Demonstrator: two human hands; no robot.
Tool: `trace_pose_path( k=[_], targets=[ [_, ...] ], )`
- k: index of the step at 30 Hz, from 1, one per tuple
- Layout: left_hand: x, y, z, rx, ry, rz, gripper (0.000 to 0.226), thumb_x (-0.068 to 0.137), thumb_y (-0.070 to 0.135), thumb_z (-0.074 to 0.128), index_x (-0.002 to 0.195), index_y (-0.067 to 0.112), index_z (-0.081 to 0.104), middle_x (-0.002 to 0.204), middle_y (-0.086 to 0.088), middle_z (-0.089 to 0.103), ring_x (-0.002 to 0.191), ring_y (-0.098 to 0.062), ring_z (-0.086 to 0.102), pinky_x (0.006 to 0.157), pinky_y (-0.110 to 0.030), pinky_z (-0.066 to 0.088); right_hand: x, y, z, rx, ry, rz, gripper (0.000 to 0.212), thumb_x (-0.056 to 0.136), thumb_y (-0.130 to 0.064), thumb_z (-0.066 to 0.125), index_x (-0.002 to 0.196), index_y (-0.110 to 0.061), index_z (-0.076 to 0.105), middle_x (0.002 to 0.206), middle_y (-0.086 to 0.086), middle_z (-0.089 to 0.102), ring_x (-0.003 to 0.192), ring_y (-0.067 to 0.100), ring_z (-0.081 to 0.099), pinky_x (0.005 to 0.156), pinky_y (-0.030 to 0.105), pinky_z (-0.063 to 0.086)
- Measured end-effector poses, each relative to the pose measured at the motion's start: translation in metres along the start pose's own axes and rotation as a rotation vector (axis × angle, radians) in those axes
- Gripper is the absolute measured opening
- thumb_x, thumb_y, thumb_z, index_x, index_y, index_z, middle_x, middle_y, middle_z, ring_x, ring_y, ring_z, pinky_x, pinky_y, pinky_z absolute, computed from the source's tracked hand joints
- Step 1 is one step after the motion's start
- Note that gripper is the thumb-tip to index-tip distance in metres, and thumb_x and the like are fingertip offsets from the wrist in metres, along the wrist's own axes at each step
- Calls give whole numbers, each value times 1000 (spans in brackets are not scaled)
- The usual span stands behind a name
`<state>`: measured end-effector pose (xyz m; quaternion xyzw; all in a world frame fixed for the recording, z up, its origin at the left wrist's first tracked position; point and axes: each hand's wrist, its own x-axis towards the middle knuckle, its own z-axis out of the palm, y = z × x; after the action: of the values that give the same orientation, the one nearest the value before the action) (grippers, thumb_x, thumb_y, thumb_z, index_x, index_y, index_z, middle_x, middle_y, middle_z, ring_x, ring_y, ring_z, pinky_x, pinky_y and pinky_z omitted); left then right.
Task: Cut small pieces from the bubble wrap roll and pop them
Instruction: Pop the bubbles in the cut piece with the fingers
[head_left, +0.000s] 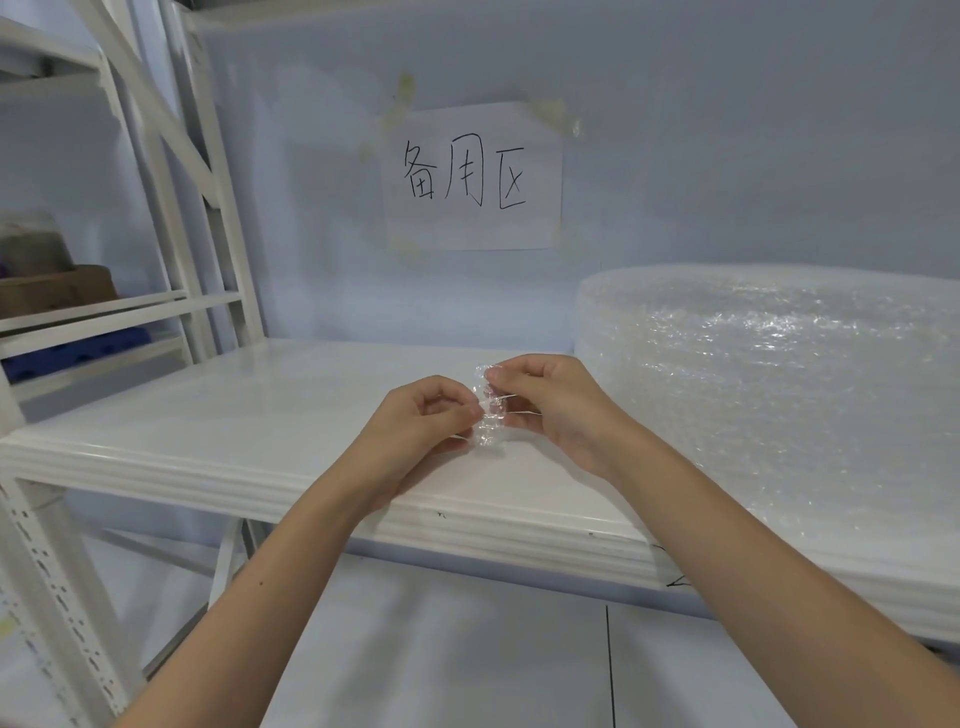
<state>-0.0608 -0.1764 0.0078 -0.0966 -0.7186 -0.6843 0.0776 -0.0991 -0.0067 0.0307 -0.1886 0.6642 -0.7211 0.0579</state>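
A small bubble wrap piece (489, 410) was held just above the white shelf (218, 415), pinched from both sides. The left hand (421, 431) had its grip closed on the piece's left edge, the right hand (550, 400) closed on its right edge and top. The bubble wrap roll (779, 405) lay on the shelf just right of the hands. A handwritten paper sign (472, 176) was taped to the wall behind.

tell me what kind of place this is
Probably a storeroom or packing area: white metal shelving, a big bubble wrap roll lying on the shelf, and a handwritten paper sign taped to the wall. Cardboard boxes sit on the next rack.
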Motion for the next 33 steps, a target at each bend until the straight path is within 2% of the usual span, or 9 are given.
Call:
trace_pose_path(
  k=[4, 7, 10, 17, 21, 25, 30, 33],
  targets=[
    [1, 0, 1, -38, 20, -28, 18, 88, 9, 69, 105, 10, 64, 82, -10, 72, 73, -22, 63, 67, -25, 56, 1, 0, 1, 39, -1, -10, 10, 90, -9, 66, 96, -2, 70, 79, 6, 69, 66, 14, 67, 65, 21, 58],
    [1, 0, 1, -36, 28, -13, 11, 89, 11, 68, 99, 8, 69, 78, -5, 71, 74, -21, 62, 73, -28, 55, 2, -1, 2, 74, 5, -11, 14, 90, -7, 66, 100, 2, 69, 79, 7, 69, 68, 15, 67, 66, 21, 59],
    [1, -2, -1, 20, 42, 18, 12, 89, 12, 67, 95, 3, 72, 82, -8, 69, 79, -19, 61, 79, -31, 52, 4, -2, 1, 52, 4, -3, 7, 89, -9, 67, 93, -4, 70, 80, 6, 68, 71, 16, 66, 70, 23, 60],
    [1, -2, -3, 54, 93, 5, 7, 89, 10, 68, 85, 7, 73, 77, -6, 66, 73, -17, 58, 70, -23, 52, 11, -5, -1, -129, 32, -35, 6, 86, -12, 71, 91, -8, 71, 81, 4, 70, 69, 15, 64, 70, 25, 57],
    [4, 5, -10, 219, 132, -14, 4, 86, 14, 70, 84, 11, 72, 74, 0, 71, 65, -14, 58, 66, -23, 50, 21, -5, 2, -212, 28, -23, 10, 82, -9, 73, 92, -6, 71, 82, 6, 71, 66, 16, 63, 68, 25, 57],
    [8, 10, -23, 385, 200, -39, 8, 82, 16, 73, 85, 11, 69, 72, 2, 74, 58, -7, 56, 54, -17, 42, 38, 1, 13, -322, 31, 12, 18, 82, -10, 74, 96, 1, 71, 82, 10, 71, 62, 15, 63, 58, 20, 55],
    [13, 0, -39, 495, 287, -85, 14, 81, 20, 73, 86, 8, 70, 76, -2, 75, 66, -18, 62, 64, -28, 47, 57, 21, 30, -453, 79, 64, 17, 78, -9, 75, 87, 4, 73, 78, 15, 70, 57, 20, 56, 45, 21, 44],
    [18, -3, -43, 625, 303, -74, 9, 80, 22, 71, 81, 13, 72, 78, 1, 73, 71, -17, 63, 70, -29, 50, 63, 29, 34, -549, 103, 55, 18, 77, -15, 78, 85, 1, 75, 70, 7, 66, 51, 15, 51, 44, 19, 38]
  ],
)
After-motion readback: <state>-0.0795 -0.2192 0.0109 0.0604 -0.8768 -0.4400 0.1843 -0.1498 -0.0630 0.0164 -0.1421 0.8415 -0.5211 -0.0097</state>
